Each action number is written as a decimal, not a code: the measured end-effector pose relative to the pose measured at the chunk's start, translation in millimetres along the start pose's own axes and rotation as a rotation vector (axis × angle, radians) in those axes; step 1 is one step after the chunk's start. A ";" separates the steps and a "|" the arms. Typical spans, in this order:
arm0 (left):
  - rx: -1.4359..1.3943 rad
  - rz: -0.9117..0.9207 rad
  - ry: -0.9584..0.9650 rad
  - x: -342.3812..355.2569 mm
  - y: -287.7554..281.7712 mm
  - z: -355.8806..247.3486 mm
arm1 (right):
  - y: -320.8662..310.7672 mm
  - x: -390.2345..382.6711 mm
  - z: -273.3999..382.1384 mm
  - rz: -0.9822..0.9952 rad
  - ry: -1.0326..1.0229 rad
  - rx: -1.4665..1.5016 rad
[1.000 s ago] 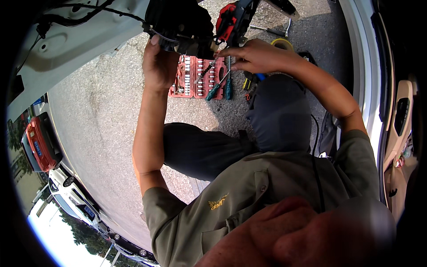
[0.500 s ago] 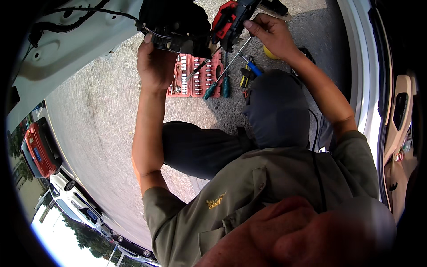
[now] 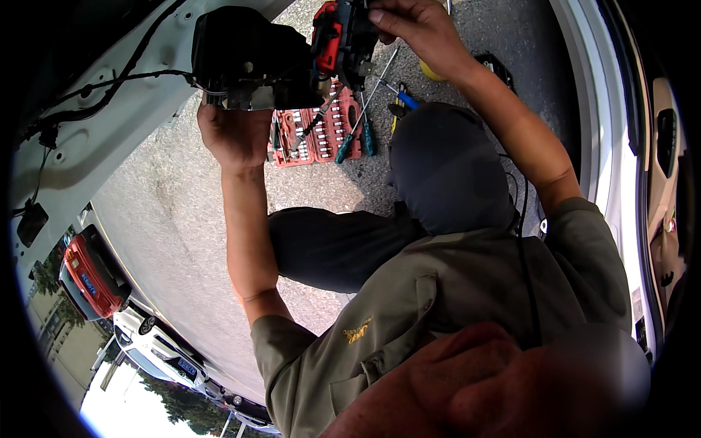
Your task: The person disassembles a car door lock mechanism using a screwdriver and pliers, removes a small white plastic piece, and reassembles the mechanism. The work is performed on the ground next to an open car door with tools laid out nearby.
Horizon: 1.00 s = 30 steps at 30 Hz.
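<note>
The left hand [image 3: 235, 135] is pressing up under the black latch unit [image 3: 248, 58], fingers curled against its underside, holding it at the white door panel [image 3: 95, 139]. Just right of the latch, the right hand [image 3: 420, 25] is gripping a red and black tool [image 3: 342, 36], fingers closed around it. Beyond the latch, on the gravel, a red socket tray [image 3: 318, 131] and screwdrivers [image 3: 365, 124] are lying.

Socket tray [image 3: 318, 135] on ground [image 3: 175, 212] – screwdrivers [image 3: 358, 131] right
</note>
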<state>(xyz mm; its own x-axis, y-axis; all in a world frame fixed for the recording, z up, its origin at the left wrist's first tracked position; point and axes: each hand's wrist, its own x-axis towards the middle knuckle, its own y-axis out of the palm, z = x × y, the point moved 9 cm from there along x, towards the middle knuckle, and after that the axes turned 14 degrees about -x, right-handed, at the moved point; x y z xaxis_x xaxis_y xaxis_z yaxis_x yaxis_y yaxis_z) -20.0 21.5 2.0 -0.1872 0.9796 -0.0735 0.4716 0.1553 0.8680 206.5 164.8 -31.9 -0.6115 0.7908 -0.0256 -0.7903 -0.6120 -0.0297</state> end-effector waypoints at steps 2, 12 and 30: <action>0.028 -0.014 0.014 0.8 -2.6 -0.2 | -3.6 1.3 -4.8 -0.020 0.001 0.027; -0.027 -0.067 0.009 -1.5 -8.4 -0.3 | -37.1 -1.1 -16.7 -0.290 -0.109 0.096; -0.045 0.035 -0.020 0.6 -11.4 -3.6 | -31.5 21.6 27.5 0.001 0.022 0.295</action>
<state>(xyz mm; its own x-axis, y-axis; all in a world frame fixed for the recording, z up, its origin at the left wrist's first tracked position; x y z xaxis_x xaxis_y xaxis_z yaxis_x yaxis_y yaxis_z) -28.6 19.9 -6.2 -0.1536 0.9867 -0.0527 0.4386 0.1158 0.8912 217.1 201.3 -4.0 -0.6137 0.7881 -0.0476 -0.7690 -0.5830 0.2623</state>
